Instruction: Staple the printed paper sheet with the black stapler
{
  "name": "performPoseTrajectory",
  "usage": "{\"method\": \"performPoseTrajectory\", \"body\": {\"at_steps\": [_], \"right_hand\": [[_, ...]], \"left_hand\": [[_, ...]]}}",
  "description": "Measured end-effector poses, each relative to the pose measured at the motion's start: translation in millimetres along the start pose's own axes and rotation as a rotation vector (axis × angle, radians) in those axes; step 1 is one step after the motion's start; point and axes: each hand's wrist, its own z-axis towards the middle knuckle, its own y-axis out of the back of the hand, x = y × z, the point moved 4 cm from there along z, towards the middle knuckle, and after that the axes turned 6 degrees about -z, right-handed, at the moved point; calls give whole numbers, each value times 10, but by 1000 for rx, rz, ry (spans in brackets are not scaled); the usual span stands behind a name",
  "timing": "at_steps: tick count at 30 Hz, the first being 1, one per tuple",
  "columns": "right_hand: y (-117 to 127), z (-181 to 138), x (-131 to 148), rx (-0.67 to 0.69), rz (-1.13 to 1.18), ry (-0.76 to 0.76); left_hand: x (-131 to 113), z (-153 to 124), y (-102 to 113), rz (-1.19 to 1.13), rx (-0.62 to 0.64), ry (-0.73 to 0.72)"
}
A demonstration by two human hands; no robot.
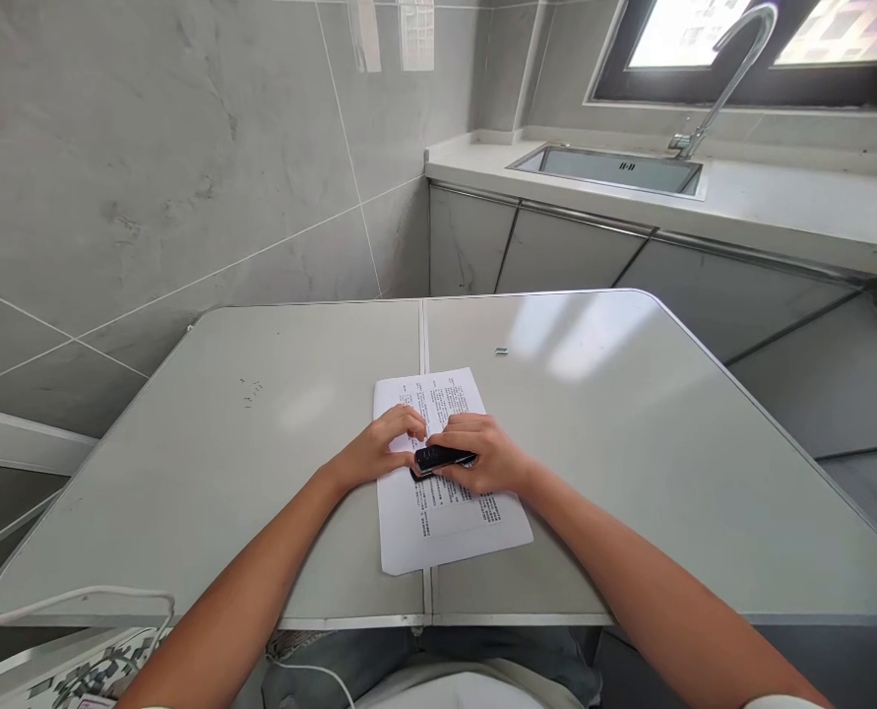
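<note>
A printed sheet of paper (445,512) lies on the grey folding table (630,473), over the centre seam. My right hand (486,458) rests on the sheet with its fingers curled round a small black object (442,457), perhaps a stapler or remote. My left hand (386,443) sits just left of it, fingers bent, their tips touching the object's left end and the paper. What the object is exactly I cannot make out.
A small metal piece (501,351) lies on the table beyond the paper. Behind stands a counter with a steel sink (607,169) and tall tap (729,74). A white cable (76,599) loops at the near left edge. A tiled wall stands on the left.
</note>
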Motion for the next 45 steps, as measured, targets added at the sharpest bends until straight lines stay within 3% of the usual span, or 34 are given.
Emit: {"method": "performPoseTrajectory", "body": {"at_steps": [3,5,7,10,14,17,21,24,35,40,45], "right_hand": [[98,-9,-122,-69,-10,-119],[255,-29,-277,-223,-71,-288],[452,-85,-456,-395,-209,-476],[703,-201,-721,-509,-431,-683],[829,-334,-1011,-427,-449,-834],[792,-343,-1058,-301,-301,-787],[719,-280,-947,-87,-180,-685],[693,-221,-847,1,-137,-623],[518,-128,-681,73,-312,-449],[482,-127,-673,50,-361,-457],[470,-97,-628,64,-341,-494]], "left_hand": [[31,15,72,136,-106,30],[82,19,130,320,-206,88],[154,21,145,510,-218,160],[288,13,93,650,-64,291],[340,-24,24,633,119,359],[297,-35,15,614,135,334],[280,-36,13,630,126,327],[270,-29,8,641,118,321],[112,22,-149,578,238,186],[122,12,-177,544,315,147],[122,2,-162,519,283,153]]}}
